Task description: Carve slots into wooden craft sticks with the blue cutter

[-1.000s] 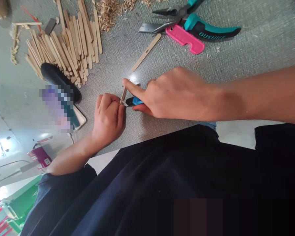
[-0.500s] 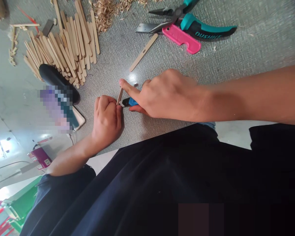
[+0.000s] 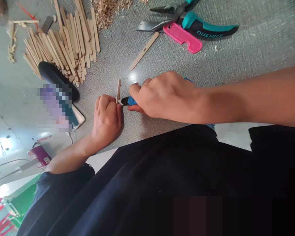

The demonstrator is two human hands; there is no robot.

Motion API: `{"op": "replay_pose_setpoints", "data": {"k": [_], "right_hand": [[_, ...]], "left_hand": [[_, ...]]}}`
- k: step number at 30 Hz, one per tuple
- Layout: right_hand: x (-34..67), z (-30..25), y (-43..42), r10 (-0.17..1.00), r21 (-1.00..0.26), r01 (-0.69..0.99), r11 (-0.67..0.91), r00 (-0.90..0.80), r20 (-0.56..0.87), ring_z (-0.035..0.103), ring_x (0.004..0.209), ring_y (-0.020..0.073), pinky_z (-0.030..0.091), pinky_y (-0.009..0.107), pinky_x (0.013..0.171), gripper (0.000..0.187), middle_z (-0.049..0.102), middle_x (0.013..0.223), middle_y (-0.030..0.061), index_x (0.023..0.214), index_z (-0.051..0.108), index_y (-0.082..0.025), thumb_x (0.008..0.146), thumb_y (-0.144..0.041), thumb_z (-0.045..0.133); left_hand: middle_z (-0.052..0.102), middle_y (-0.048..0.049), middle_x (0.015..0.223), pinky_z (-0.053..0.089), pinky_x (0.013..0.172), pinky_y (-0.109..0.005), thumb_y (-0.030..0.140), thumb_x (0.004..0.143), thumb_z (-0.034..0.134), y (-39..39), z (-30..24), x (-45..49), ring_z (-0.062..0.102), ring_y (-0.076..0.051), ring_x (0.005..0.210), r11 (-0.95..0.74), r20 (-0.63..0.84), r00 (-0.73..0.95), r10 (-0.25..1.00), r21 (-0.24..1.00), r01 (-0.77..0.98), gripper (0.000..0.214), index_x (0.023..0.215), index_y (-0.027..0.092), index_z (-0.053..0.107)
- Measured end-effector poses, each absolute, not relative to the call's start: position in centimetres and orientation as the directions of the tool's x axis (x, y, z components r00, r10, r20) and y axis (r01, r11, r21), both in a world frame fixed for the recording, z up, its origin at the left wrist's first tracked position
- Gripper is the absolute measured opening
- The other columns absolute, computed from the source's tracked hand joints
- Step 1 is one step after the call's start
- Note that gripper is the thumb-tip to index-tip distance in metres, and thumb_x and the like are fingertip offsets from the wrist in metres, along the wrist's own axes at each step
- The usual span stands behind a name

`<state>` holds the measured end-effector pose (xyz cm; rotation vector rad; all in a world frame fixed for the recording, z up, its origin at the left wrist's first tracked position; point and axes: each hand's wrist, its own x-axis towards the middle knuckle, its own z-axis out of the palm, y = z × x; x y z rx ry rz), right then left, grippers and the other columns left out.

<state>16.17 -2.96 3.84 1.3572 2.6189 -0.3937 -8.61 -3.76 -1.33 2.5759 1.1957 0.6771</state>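
My left hand (image 3: 107,118) is closed in a fist on a short wooden stick (image 3: 118,90), which stands up out of the fist on the grey table (image 3: 236,55). My right hand (image 3: 167,96) is wrapped round a blue utility knife (image 3: 130,100). The knife's tip meets the stick right beside my left thumb. All fingers of my right hand are curled on the handle.
A heap of wooden sticks (image 3: 64,46) lies at the back left beside wood shavings (image 3: 108,9). A single slotted stick (image 3: 144,50), teal-handled pliers (image 3: 201,28), a pink tool (image 3: 182,37) and a black object (image 3: 56,80) lie on the table.
My right forefinger, stretched out over the stick before, has curled back onto the knife. The stick now stands free above my left fist.
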Motion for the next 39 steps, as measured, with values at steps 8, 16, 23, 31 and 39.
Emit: {"op": "replay_pose_setpoints", "data": {"k": [8, 16, 23, 31, 39], "right_hand": [[16.6, 4.9, -2.4, 0.777, -0.187, 0.845, 0.501, -0.534, -0.334, 0.075, 0.088, 0.0342, 0.041, 0.039, 0.076, 0.077, 0.081, 0.102, 0.0229, 0.144, 0.069, -0.006, 0.122, -0.061, 0.020], [18.7, 4.9, -1.9, 0.751, -0.203, 0.838, 0.507, -0.545, -0.373, 0.072, 0.090, 0.0367, 0.042, 0.048, 0.077, 0.099, 0.081, 0.094, 0.0212, 0.149, 0.072, -0.015, 0.115, -0.067, -0.006], [19.2, 5.4, -1.1, 0.729, -0.103, 0.826, 0.554, -0.541, -0.419, 0.070, 0.079, 0.0303, 0.034, 0.042, 0.068, 0.082, 0.076, 0.082, 0.0124, 0.126, 0.081, -0.022, 0.118, -0.077, 0.020], [19.2, 5.5, -0.9, 0.740, -0.136, 0.856, 0.498, -0.502, -0.447, 0.065, 0.073, 0.0281, 0.028, 0.040, 0.067, 0.076, 0.076, 0.080, 0.0118, 0.125, 0.083, -0.023, 0.119, -0.078, 0.030], [19.5, 5.1, -1.1, 0.732, -0.163, 0.840, 0.518, -0.533, -0.423, 0.060, 0.068, 0.0245, 0.028, 0.038, 0.068, 0.074, 0.079, 0.083, 0.0124, 0.122, 0.082, -0.021, 0.120, -0.074, 0.031]], "left_hand": [[0.069, -0.0075, 0.098, 0.047, 0.075, -0.039, 0.032, 0.118, 0.054, -2.9, -0.3, -8.9, 0.061, -0.019, 0.086, -0.593, 0.270, 0.531, 0.803, 0.444, 0.671, 0.035, 0.084, 0.023, 0.058], [0.075, -0.0059, 0.094, 0.049, 0.074, -0.036, 0.034, 0.118, 0.056, -2.9, 0.3, -8.4, 0.066, -0.016, 0.081, -0.583, 0.305, 0.497, 0.813, 0.444, 0.681, 0.032, 0.092, 0.022, 0.068], [0.074, -0.0071, 0.097, 0.052, 0.072, -0.039, 0.037, 0.117, 0.056, -2.8, 0.5, -8.6, 0.065, -0.017, 0.081, -0.549, 0.245, 0.499, 0.831, 0.503, 0.667, 0.032, 0.089, 0.024, 0.064], [0.077, -0.0016, 0.081, 0.051, 0.067, -0.033, 0.036, 0.113, 0.065, -3.3, 0.9, -8.4, 0.065, -0.013, 0.069, -0.392, 0.163, 0.380, 0.911, 0.631, 0.670, 0.022, 0.100, 0.022, 0.077], [0.079, -0.0015, 0.078, 0.055, 0.073, -0.035, 0.031, 0.106, 0.068, -3.2, 1.4, -8.5, 0.065, -0.016, 0.067, -0.356, 0.050, 0.413, 0.909, 0.608, 0.709, 0.019, 0.104, 0.023, 0.086]]}}
